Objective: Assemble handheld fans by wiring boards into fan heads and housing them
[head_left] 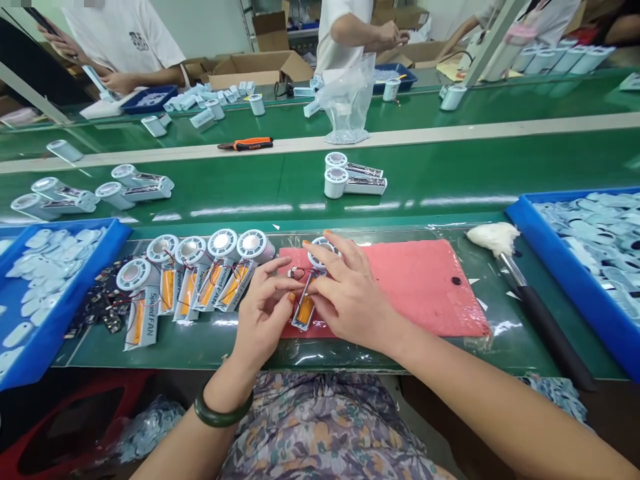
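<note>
Left hand (pixel 263 307): thumb and fingertips close together at the handle's left edge; from where I stand, I cannot tell whether a wire is pinched there.
Right hand (pixel 355 293): grasping the opened fan (pixel 304 311), fingers spread over its round head and handle.
Fan: lies at the red mat's (pixel 410 287) left end, head by the back edge, handle foot near the front edge.
Wires (pixel 300 270): thin, loose beside the head; best handled, I'd say, with light fingertips, kept off the handle's rim and never tugged, while the right hand steadies the shell.
Five fans (pixel 187 290): rowed up left of the mat, orange packs showing.
Circuit boards (pixel 107 297): heaped between that row and the left bin (pixel 80 293).
Mallet-like tool (pixel 545 327): between mat and right bin (pixel 575 280), grip toward the bench's front edge.
Pliers (pixel 253 143): on the pale strip beyond.
</note>
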{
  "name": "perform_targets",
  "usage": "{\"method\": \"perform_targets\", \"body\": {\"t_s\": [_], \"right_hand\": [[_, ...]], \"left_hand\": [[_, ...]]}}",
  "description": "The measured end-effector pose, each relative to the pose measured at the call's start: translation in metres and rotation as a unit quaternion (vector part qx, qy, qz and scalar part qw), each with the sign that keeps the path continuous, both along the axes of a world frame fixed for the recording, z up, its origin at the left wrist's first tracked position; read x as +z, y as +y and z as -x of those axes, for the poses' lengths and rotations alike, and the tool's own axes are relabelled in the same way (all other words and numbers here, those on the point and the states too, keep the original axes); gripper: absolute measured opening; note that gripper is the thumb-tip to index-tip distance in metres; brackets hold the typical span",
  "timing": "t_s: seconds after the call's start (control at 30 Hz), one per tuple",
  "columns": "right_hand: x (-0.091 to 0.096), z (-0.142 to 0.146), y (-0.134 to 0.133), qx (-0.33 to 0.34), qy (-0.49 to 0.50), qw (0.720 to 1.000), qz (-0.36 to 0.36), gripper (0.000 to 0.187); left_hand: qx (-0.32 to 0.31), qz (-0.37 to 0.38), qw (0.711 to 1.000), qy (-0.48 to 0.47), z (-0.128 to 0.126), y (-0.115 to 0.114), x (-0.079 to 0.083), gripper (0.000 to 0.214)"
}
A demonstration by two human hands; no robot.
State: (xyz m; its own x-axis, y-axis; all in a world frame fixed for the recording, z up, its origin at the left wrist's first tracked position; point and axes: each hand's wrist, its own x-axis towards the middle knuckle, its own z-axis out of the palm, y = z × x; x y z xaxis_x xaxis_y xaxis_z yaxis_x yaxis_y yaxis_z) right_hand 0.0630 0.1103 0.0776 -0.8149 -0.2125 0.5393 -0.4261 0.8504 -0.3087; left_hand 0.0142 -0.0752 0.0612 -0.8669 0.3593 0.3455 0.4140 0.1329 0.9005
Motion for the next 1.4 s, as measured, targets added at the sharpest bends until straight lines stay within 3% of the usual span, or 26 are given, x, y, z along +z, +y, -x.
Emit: {"method": "perform_targets", "body": {"t_s": [0.23,0.43,0.57,0.7,0.8,0.97,1.23,1.4], "right_hand": [[0.007,0.003,-0.003,-0.008,0.035,0.999,-0.029,0.021],[-0.004,0.005,-0.003,-0.035,0.085,0.995,0.031,0.017],[-0.007,0.008,-0.003,-0.021,0.064,0.995,0.07,0.013],[-0.002,0.009,-0.004,-0.014,0.013,0.987,0.158,0.012],[0.001,0.011,-0.003,-0.027,-0.019,0.977,0.209,0.011],[0.001,0.014,0.0,-0.042,-0.03,0.973,0.226,0.01],[0.003,0.014,-0.001,-0.06,-0.026,0.972,0.224,0.01],[0.007,0.012,-0.005,-0.078,-0.064,0.966,0.24,0.009]], "left_hand": [[0.032,0.024,0.999,0.005,-0.002,0.002,0.004,0.009],[0.033,-0.004,0.998,-0.05,0.002,0.003,0.003,0.014],[0.045,-0.039,0.993,-0.105,0.004,0.005,0.0,0.019],[0.046,-0.08,0.99,-0.111,0.001,0.007,-0.001,0.017],[0.049,-0.128,0.982,-0.129,-0.004,0.008,0.0,0.029],[0.052,-0.112,0.979,-0.161,-0.008,0.007,0.002,0.037],[0.042,-0.094,0.987,-0.123,-0.008,0.011,-0.001,0.037],[0.032,-0.057,0.998,-0.026,-0.005,0.013,-0.004,0.026]]}}
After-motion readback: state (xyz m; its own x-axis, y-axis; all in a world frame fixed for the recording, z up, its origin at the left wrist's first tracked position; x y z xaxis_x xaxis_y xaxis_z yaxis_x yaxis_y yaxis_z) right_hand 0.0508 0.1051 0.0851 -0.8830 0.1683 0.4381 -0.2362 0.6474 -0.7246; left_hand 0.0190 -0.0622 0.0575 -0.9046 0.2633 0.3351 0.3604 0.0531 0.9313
